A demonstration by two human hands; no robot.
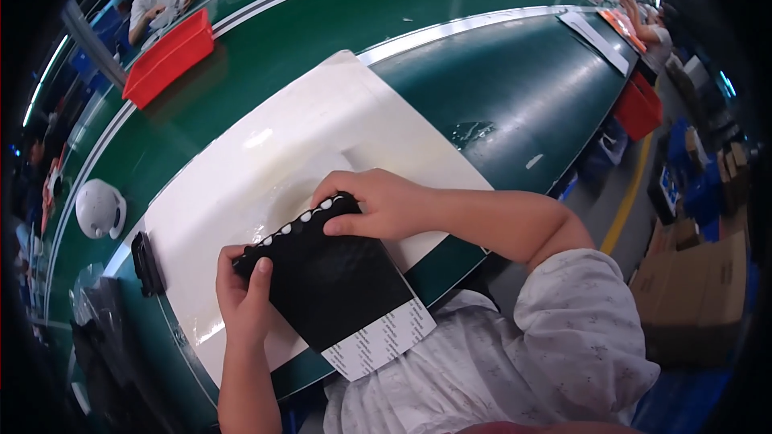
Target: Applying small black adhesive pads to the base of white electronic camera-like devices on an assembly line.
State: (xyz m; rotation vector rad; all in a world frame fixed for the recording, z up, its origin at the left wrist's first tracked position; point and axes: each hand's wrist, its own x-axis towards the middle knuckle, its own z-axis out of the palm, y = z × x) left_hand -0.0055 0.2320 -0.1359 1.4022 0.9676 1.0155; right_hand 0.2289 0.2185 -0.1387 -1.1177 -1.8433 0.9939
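A black sheet [338, 281] with a white printed backing strip [379, 339] along its near end hangs tilted between my hands, over the near edge of a white board. Its far edge is bent back, and a row of white rounded spots shows along the bend. At the sheet's far left corner, my left hand [243, 293] is closed on it, thumb on top. My right hand [378, 205] pinches the far right corner, with the fingers over the bent edge and the thumb on the black face. The fingertips beneath the sheet are hidden.
The white board [434, 160] lies on a green table, with clear plastic film [310, 181] on it. A black object [146, 263] sits at its left edge, near a white rounded device [100, 209]. Beyond is a red bin [170, 60]. Other people work across and far right.
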